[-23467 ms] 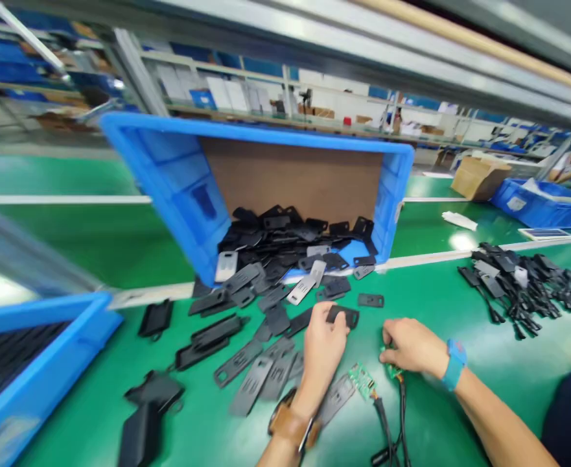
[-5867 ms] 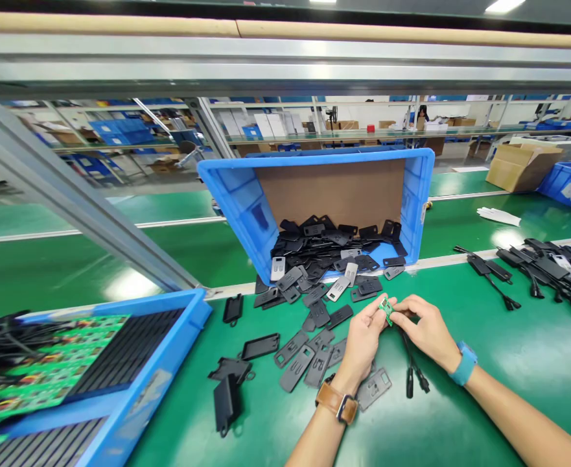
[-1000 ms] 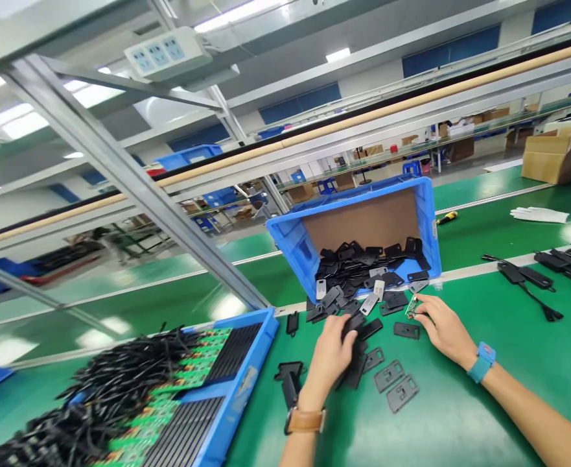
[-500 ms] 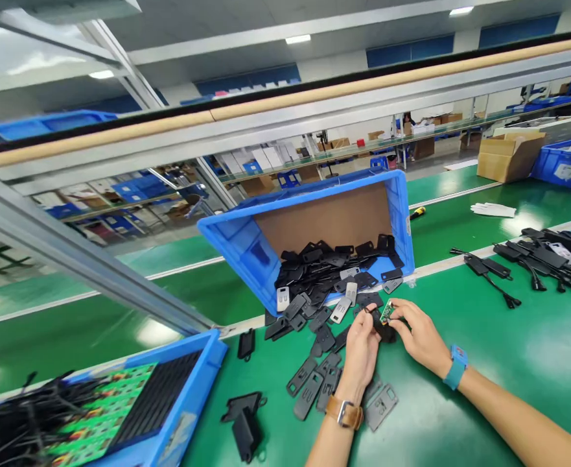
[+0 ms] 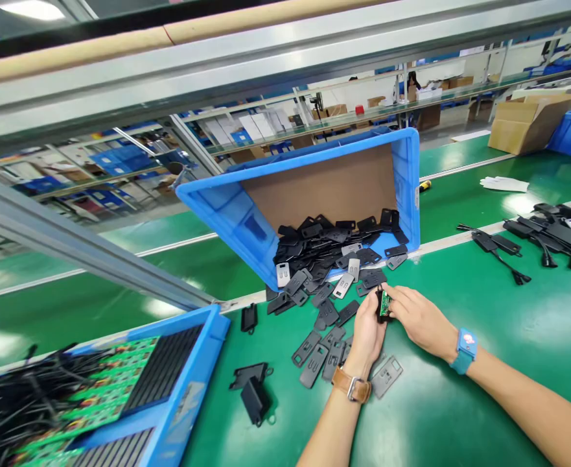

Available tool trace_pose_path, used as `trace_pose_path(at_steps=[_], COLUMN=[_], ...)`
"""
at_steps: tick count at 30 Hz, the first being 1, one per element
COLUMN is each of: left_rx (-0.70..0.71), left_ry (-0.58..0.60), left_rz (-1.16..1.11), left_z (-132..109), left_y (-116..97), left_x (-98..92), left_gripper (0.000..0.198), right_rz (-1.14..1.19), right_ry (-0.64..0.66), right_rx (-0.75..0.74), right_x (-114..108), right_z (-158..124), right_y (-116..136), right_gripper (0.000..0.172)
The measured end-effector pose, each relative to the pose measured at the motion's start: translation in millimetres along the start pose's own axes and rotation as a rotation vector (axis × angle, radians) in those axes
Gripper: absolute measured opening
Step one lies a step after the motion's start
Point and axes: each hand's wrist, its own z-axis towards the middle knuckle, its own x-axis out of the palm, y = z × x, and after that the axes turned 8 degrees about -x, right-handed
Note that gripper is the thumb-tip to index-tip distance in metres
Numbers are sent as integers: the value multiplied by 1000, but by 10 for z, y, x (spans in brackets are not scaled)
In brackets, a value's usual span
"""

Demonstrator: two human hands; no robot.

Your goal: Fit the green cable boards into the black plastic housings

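Note:
My left hand [image 5: 369, 329] is closed around a small black plastic housing [image 5: 380, 314], mostly covered by the fingers. A small green circuit board [image 5: 385, 302] lies at the housing's open face, pinched by the fingertips of my right hand [image 5: 420, 319]. Whether the board is fully seated cannot be made out. Beneath and beside my left hand are several flat black cover plates [image 5: 314, 364] with slots. A paler grey plate [image 5: 387, 376] rests below my hands. Further left on the green bench lie other black housings [image 5: 255, 399].
A tipped blue crate [image 5: 295, 162] spills black plates onto the bench. At left, a blue bin [image 5: 181, 415] holds green boards and black cables [image 5: 27, 402]. Cabled black units [image 5: 557, 233], a white glove [image 5: 503, 184] and a cardboard box [image 5: 528, 123] are right. A metal post [image 5: 95, 240] slants at left.
My right hand has brought the circuit board against the housing, where before it was held tilted beside it. The two hands are closer together. The view has tipped downward.

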Motion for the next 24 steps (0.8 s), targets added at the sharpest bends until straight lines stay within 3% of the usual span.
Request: trace_pose_path(at_steps=[16, 21, 24], left_rx=[7, 66, 143], left_ry=[-71, 8, -14], left_rz=[103, 168, 223], left_z=[-50, -38, -14], left_y=[37, 60, 73], left_x=[-22, -9, -9], left_gripper=[39, 39, 38], right_rz=[-65, -62, -34], right_ry=[8, -18, -27], right_rx=[8, 24, 25], right_x=[26, 86, 88], right_z=[59, 34, 20], right_y=[129, 134, 127], right_gripper=[15, 30, 37])
